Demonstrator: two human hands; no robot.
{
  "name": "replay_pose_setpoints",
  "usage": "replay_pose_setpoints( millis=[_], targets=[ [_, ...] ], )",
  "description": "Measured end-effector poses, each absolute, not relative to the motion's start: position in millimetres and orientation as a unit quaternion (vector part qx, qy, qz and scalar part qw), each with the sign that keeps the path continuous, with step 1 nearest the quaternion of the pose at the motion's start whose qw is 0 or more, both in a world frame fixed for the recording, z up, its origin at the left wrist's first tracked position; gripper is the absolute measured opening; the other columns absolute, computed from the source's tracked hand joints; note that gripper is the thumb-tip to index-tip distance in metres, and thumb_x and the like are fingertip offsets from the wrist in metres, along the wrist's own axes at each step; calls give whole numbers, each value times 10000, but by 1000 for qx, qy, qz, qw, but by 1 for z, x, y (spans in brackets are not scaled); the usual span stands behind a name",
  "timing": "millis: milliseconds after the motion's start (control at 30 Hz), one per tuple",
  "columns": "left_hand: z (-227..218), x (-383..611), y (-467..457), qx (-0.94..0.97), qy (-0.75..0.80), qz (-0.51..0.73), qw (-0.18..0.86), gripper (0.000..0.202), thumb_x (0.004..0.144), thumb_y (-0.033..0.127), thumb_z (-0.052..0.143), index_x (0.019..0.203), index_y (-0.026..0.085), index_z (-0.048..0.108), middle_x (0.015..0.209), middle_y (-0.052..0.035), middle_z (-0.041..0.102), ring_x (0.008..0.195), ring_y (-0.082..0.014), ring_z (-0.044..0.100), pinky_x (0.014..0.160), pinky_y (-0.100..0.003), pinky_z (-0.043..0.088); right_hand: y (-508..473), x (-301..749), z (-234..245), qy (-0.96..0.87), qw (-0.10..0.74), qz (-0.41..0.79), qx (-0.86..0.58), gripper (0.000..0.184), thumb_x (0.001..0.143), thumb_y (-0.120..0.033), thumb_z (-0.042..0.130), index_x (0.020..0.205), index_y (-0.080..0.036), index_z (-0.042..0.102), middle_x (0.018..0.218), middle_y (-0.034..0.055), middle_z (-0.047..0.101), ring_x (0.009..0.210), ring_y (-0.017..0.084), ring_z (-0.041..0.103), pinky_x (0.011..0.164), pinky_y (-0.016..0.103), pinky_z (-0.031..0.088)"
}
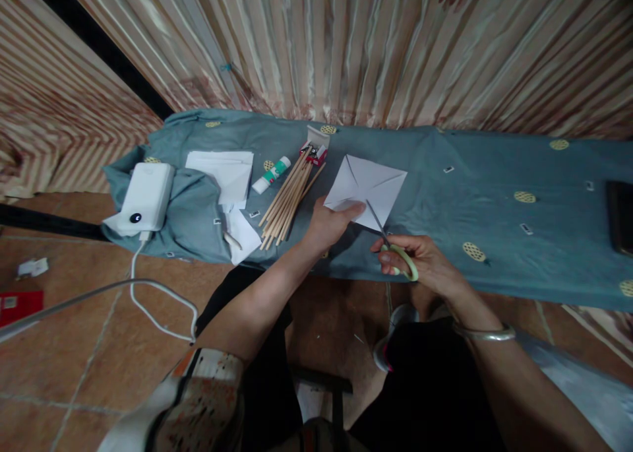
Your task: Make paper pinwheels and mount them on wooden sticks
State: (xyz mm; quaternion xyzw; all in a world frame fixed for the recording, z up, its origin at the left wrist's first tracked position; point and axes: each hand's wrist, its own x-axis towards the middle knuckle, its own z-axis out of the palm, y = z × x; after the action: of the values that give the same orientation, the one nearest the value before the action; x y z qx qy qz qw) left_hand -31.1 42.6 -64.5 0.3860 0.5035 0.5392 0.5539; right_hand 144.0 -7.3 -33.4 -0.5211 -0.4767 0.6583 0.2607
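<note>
In the head view, taking the white paper square (378,176) as the middle of the clock, it is lying over the blue-green cloth of the surface (445,198), with dark lines running inward from its corners. The left hand (332,225) is coming in from between 7 and 8 o'clock, its grip closing on the paper's near edge with the thumb resting on top. The right hand (420,254) is sitting toward 4 to 5 o'clock, its grip wrapping the pale green handles of the scissors (411,264); the dark blades are pointing toward 11 o'clock, reaching over the paper toward its centre, though how far they are parting cannot be told. Thin wooden sticks (287,204) are lying bunched at 9 o'clock, their upper ends touching a small red-and-white box (319,154) at 10. Beyond the sticks, toward 9 to 10, a glue stick (271,175) is lying tilted, and a stack of white paper (232,175) is resting farther out. A loose white sheet (246,235) is lying at 8 o'clock, and a white power bank (153,191) is resting far off at 9.
</note>
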Motion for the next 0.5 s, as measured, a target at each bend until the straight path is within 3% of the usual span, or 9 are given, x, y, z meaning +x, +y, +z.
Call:
replay_pose_setpoints(
  millis=[500],
  targets=[
    [-57,-31,40,392,521,512,559,184,627,208,753,787,135,701,829,-73,730,767,-203,667,751,-325,505,-7,143,-33,-461,265,664,-526,452,459,-527,884,686,-173,719,498,-35,589,457,65,511,456,188,407]
  ],
)
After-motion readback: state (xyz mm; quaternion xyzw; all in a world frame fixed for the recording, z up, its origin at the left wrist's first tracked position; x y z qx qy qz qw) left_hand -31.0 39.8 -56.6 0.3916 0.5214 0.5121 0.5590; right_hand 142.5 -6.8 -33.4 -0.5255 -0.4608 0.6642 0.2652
